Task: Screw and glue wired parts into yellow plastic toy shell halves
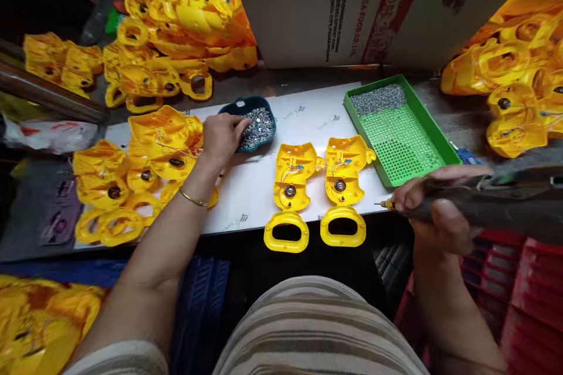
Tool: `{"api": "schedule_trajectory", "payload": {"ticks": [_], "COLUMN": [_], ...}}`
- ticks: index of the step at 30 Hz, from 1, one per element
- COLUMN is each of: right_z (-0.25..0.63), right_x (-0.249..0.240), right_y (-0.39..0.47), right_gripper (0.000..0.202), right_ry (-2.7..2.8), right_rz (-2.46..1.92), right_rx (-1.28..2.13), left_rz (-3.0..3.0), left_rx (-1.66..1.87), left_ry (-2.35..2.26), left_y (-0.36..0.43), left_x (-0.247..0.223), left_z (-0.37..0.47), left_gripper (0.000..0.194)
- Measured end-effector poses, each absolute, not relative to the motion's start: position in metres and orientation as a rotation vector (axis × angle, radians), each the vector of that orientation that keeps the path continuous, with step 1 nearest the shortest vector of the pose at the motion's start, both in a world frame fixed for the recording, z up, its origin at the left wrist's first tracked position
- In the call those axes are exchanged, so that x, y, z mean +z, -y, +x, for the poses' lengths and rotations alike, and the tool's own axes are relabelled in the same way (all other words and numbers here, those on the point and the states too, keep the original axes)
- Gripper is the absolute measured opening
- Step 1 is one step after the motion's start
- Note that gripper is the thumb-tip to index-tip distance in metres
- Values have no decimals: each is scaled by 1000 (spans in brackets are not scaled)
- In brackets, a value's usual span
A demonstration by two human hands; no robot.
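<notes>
head view: the left hand [222, 137] reaches far across the table [246, 187], fingers bent down into the dark blue dish [248, 106] of small silver screws [259, 126]; whether it has pinched a screw cannot be told. a gold bangle [192, 198] sits on that wrist. the right hand [433, 211] is clenched around a dark electric screwdriver [505, 202], its tip pointing left, just right of the two open yellow shells [316, 184]. these lie side by side near the table's near edge, insides up, wires and round speakers showing, their loop handles hanging over the edge. right of them stands a green tray [407, 143], screws heaped at its far end. more yellow shells are piled at the left [132, 176], far left [176, 29] and far right [519, 88]. a cardboard box [352, 6] stands at the far side.
</notes>
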State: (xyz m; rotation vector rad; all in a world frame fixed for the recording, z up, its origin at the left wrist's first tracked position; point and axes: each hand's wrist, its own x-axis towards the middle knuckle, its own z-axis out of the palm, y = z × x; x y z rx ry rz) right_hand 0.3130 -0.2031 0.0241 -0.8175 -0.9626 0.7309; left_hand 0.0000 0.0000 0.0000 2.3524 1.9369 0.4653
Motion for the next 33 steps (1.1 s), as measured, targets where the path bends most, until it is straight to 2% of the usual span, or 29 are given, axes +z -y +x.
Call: {"api": "schedule_trajectory", "payload": {"ticks": [3,6,9,14,22,28,33], "right_z": [315,311,301,291,294,295,294], "right_x": [24,29,40,56,53,52,51], "right_y": [204,202,200,204,208,209,206], "right_gripper": [25,24,22,23,24,23,20], "right_ry": [962,944,959,1050,1143,1164,1153], "right_rz": [-832,-811,-749,-660,-594,-610,-649], "right_rx": [708,693,705,755,906,968,940], "left_rz": [2292,2093,1843,1477,1009,913,917], "left_rx": [773,969,956,892,749,710,607], "left_ry": [-1756,-1340,-1078,-1027,-996,-960,-957], "left_y": [30,82,139,188,207,210,212], "left_x": [6,8,4,-11,-13,-10,-11], "left_z": [14,44,80,111,122,124,121], "left_gripper": [19,18,15,21,39,41,54]}}
